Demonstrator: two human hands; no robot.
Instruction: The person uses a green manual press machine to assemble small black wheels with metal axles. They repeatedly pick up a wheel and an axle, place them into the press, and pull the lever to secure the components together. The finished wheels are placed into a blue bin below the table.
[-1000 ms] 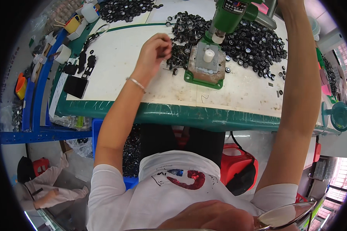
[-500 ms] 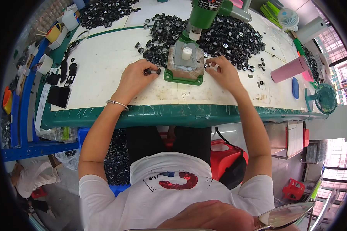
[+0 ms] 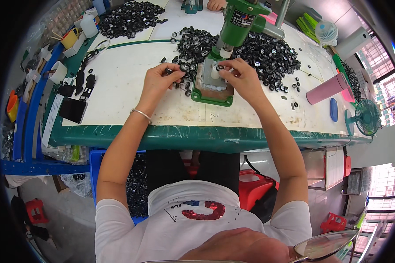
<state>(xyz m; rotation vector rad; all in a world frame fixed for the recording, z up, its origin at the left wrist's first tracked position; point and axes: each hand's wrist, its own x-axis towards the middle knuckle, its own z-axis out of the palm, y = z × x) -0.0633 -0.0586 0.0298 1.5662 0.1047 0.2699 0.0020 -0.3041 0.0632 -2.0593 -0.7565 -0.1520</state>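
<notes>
My left hand [image 3: 157,84] is closed in a pinch on a small black wheel [image 3: 183,68] with a thin metal axle, left of the press base. My right hand [image 3: 245,79] pinches another small black wheel [image 3: 220,68] at the top of the white post [image 3: 214,73]. Whether that wheel rests on the post or is just above it, I cannot tell. The post stands on the metal block of a green hand press [image 3: 239,26], whose ram hangs just above. The fingers partly hide both wheels.
Heaps of black wheels [image 3: 267,57] lie behind and beside the press, with another pile [image 3: 129,19] at the far left. To the right are a pink tumbler [image 3: 324,89] and a small green fan [image 3: 367,117]. A phone [image 3: 72,109] lies left. Another person's hand [image 3: 216,5] shows at the far edge.
My right hand has moved from beside the press base up and left to the white post, carrying a wheel. My left hand has lifted slightly, its wheel now at the fingertips. The view has shifted slightly.
</notes>
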